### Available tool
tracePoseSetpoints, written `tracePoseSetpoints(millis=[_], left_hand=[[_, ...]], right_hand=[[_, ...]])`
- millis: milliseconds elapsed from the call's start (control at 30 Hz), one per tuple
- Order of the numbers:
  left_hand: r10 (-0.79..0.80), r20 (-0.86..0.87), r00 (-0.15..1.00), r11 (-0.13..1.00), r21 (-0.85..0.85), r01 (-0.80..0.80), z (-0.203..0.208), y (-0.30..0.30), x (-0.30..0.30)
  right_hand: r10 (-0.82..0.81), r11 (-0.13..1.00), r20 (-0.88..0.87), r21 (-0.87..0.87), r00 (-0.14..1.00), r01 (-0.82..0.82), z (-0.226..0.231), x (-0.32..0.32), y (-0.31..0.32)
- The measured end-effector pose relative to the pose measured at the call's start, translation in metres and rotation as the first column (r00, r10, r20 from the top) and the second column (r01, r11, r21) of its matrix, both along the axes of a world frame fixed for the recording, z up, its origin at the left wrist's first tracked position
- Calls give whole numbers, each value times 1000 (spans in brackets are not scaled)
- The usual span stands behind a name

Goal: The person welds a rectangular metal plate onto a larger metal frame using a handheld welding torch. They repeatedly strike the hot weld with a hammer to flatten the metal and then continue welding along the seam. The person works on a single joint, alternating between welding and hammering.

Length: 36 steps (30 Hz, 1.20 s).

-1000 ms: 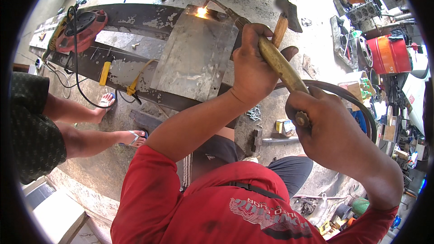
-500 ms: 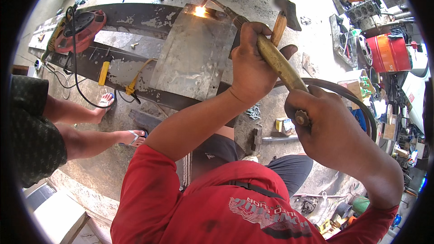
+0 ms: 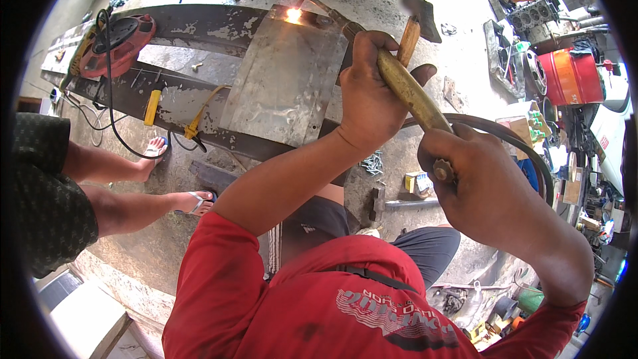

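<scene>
My two hands are on a brass-coloured gas torch (image 3: 415,98). My left hand (image 3: 372,103) is closed round its front part, and my right hand (image 3: 478,179) wraps the rear end, beside a small round valve knob. A hammer (image 3: 409,41) with a wooden handle rises from my left hand; the handle's lower part is hidden behind the torch. The torch's bent tip points at the far edge of a grey metal plate (image 3: 282,80), where a bright flame (image 3: 294,14) glows. This plate lies across two dark, paint-worn metal beams (image 3: 246,134).
A red power tool (image 3: 126,46) with a black cord sits on the beams at left, near a yellow-handled tool (image 3: 153,108). Another person's legs (image 3: 119,209) stand at left. A sledgehammer (image 3: 405,205) and loose bolts (image 3: 374,163) lie below. Hoses (image 3: 512,137) curve right, toward a red drum (image 3: 570,77).
The flame has shifted very slightly at the plate's far edge. My hands, the torch and the hammer stay almost still.
</scene>
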<state>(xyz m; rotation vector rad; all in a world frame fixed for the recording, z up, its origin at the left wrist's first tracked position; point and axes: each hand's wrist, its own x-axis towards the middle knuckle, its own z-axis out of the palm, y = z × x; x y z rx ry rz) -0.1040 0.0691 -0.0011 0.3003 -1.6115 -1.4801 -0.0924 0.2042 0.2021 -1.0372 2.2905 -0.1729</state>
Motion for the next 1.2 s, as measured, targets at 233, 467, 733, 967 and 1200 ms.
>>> tracePoseSetpoints(millis=[233, 467, 733, 967, 1200], left_hand=[[23, 1, 1000, 999, -36, -23, 1, -1, 0], [1, 9, 1000, 1000, -10, -1, -2, 0, 0], [30, 8, 1000, 999, -35, -30, 0, -1, 0], [50, -17, 999, 997, -64, -51, -1, -1, -2], [23, -15, 1000, 999, -46, -24, 0, -1, 0]], right_hand=[[14, 1000, -24, -13, 1000, -14, -3, 0, 2], [20, 999, -6, -36, 1000, -20, -2, 0, 3], [-5, 996, -19, -88, 1000, 3, -5, 1, 3], [-6, 999, -5, -54, 1000, 6, -2, 0, 0], [-9, 997, 0, -78, 1000, 9, -5, 0, 2]])
